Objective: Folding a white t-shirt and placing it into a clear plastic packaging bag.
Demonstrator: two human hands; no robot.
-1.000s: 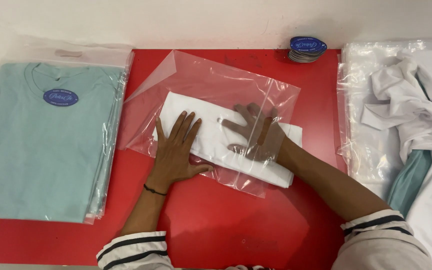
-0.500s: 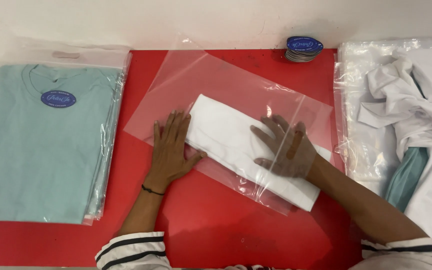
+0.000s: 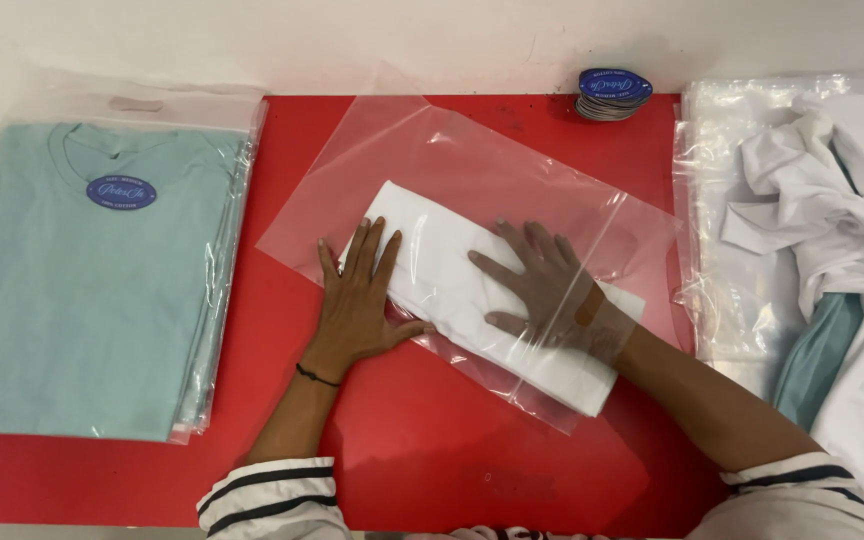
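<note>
Red table [image 3: 432,460] spans the middle. Stack of bagged teal shirts [image 3: 82,290] at left; loose white garments [image 3: 832,230] at right. Clear plastic bag [image 3: 472,180] lies centre, folded white shirt [image 3: 442,260] inside (one end sticks out). Left hand [image 3: 360,300] flat, fingers spread, pressing the bag. Right hand [image 3: 547,290] inside the bag, flat on the shirt, gripping nothing. Blue oval tags [image 3: 614,94] far edge.

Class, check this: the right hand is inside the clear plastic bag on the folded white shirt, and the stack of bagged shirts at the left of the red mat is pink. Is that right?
Not quite. The head view shows the stack of bagged shirts is pale teal, not pink. The rest holds: the right hand is inside the clear plastic bag, on the folded white shirt, on the red mat.
</note>
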